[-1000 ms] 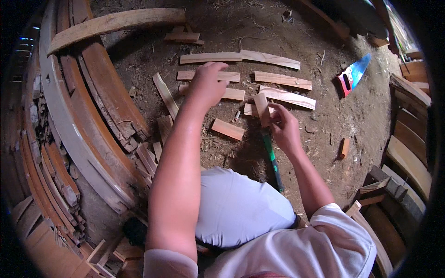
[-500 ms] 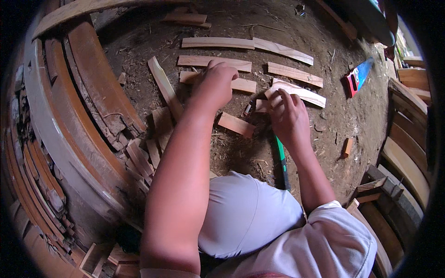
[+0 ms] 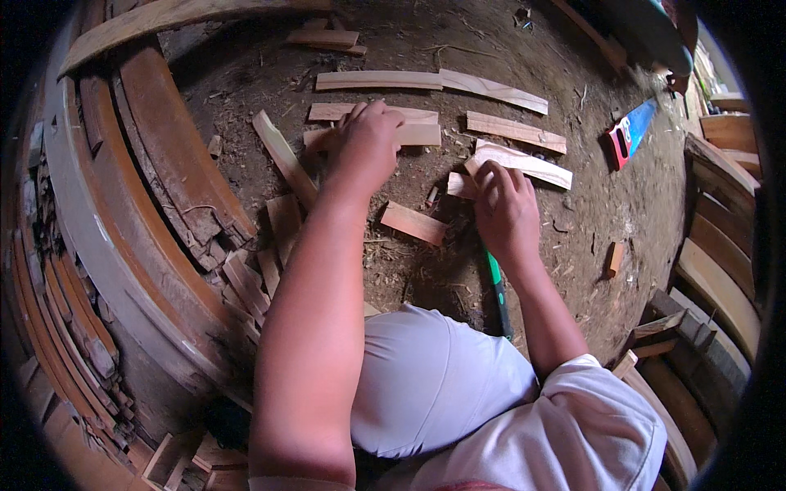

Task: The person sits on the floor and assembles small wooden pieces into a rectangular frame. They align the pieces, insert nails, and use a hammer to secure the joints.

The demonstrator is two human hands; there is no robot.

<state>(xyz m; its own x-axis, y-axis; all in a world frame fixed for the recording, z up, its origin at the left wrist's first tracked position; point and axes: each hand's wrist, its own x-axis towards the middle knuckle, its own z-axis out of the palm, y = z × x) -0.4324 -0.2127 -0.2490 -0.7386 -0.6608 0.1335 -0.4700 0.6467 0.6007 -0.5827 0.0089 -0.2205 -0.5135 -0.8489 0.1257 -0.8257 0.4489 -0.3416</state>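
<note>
My left hand (image 3: 365, 149) is closed around a pale wooden strip (image 3: 422, 135), its fingers over the middle. That strip lies close against the near side of another wooden strip (image 3: 416, 115). Over to the right, my right hand (image 3: 506, 206) has curled fingers on a short wooden piece (image 3: 461, 186), whose left end sticks out; the rest is hidden. Just beyond its fingertips lies a light strip (image 3: 528, 165). Below the right hand, a green and black tool handle (image 3: 498, 286) lies on the ground; its head is hidden. A loose short board (image 3: 413, 223) rests between both hands.
More strips (image 3: 378, 80) (image 3: 516, 132) lie in rows on the dirt ground. A handsaw (image 3: 632, 133) with a red and blue handle lies right. Long planks (image 3: 176, 147) are stacked left, and timber (image 3: 720, 262) is piled along the right. A small block (image 3: 615, 259) lies right.
My left hand has moved the strip away from me, up against the strip beyond it. The short piece at my right hand now shows a lighter face; that hand has barely moved.
</note>
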